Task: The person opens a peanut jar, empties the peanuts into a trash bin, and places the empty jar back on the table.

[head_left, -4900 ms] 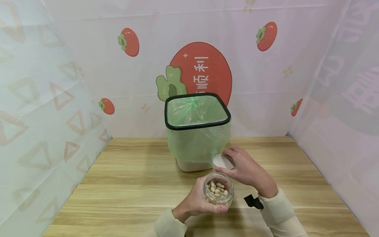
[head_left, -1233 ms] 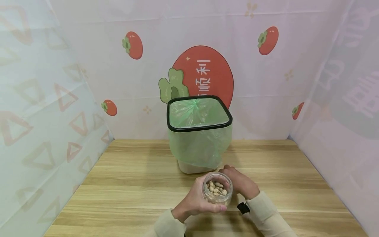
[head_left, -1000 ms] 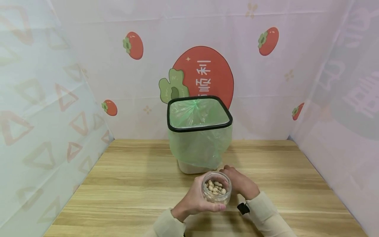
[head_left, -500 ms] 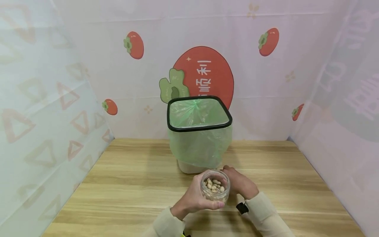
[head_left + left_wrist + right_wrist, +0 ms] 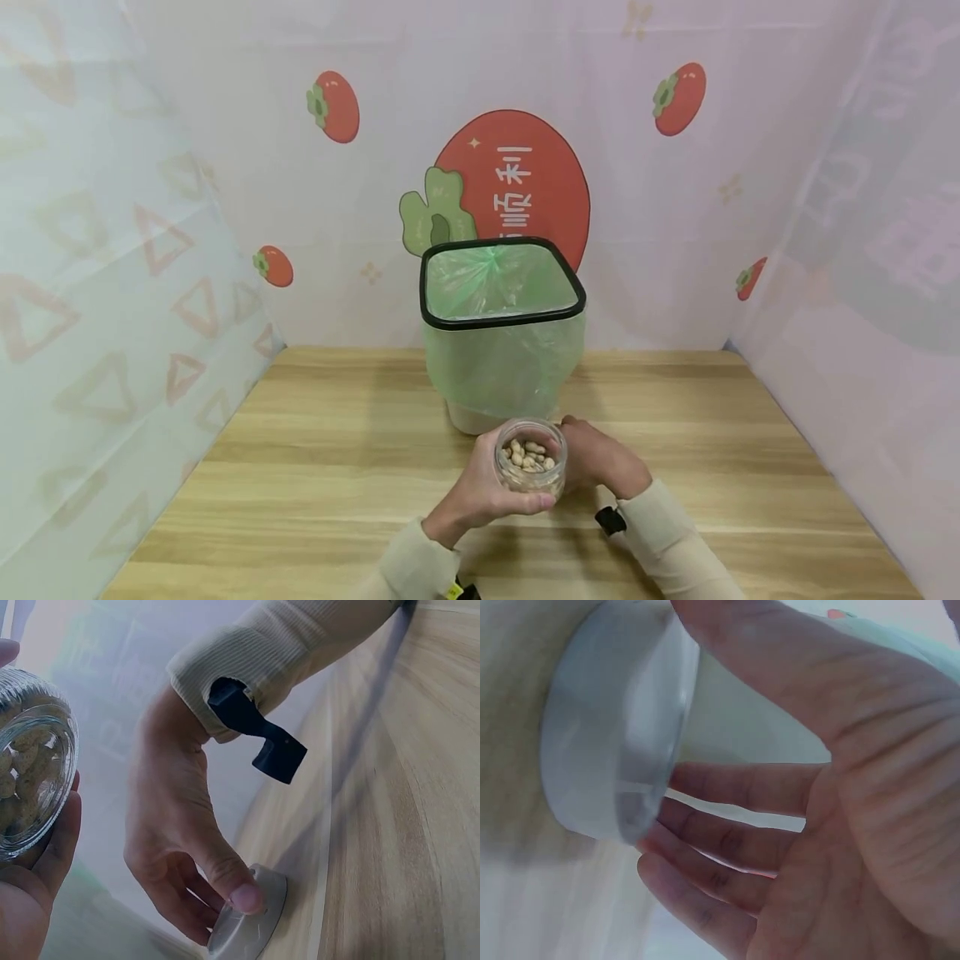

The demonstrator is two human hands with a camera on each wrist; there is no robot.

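Observation:
My left hand grips an open glass jar from its left side, thumb along the near side. Peanuts in their shells lie inside, low in the jar. Right beside the jar is my right hand, lowered toward the tabletop with its fingertips partly hidden behind the glass. In the left wrist view this hand holds a whitish jar lid by its rim, between thumb and fingers. The lid sits at the wood surface in the right wrist view, its hollow side facing the palm; the jar hides it in the head view.
Just beyond the hands stands a trash bin with a black rim and a green plastic bag lining it and hanging over its outside. The wooden table is enclosed by printed cloth walls at the back and sides.
Since the oldest frame, my right hand has brought the lid down from beside the jar to the tabletop. Over the last second the jar has moved slightly left and toward the bin.

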